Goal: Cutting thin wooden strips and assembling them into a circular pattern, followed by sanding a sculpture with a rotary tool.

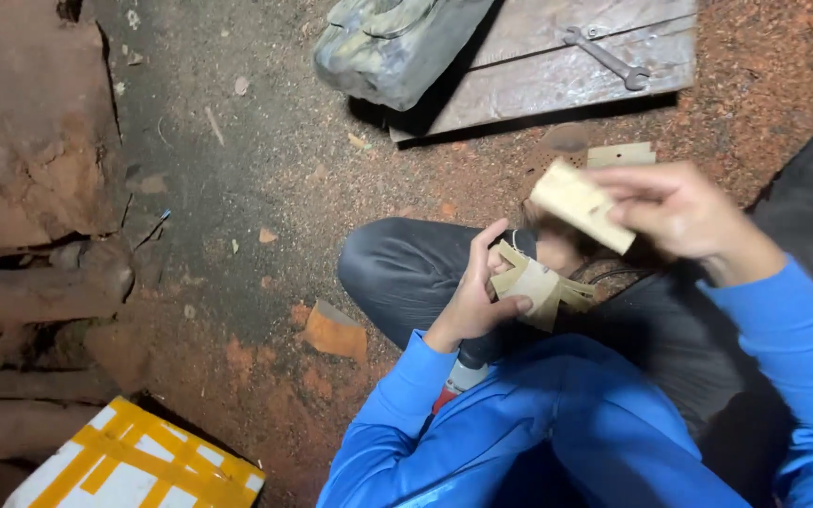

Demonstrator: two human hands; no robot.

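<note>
1. Blue sleeves fill the bottom of the view; the person sits on the dirt floor [237, 216] with one dark-trousered knee [397, 268] drawn up
2. Left hand [474, 299] is curled round a folded tan paper piece [538, 287], thumb on top, held just above the knee
3. Right hand [679, 212] is raised, fingers pinched on a pale wood block [581, 205] that tilts down toward the paper; the two are near but not touching
4. Judged step: wrapping or fitting the paper to the block, still at the lining-up stage
5. Next move calls for bringing block and paper together squarely and keeping the fold tight
6. Further off: a wrench [606, 58] on a wooden board [557, 80], a yellow-taped box [134, 466] at lower left, scraps on the floor
</note>
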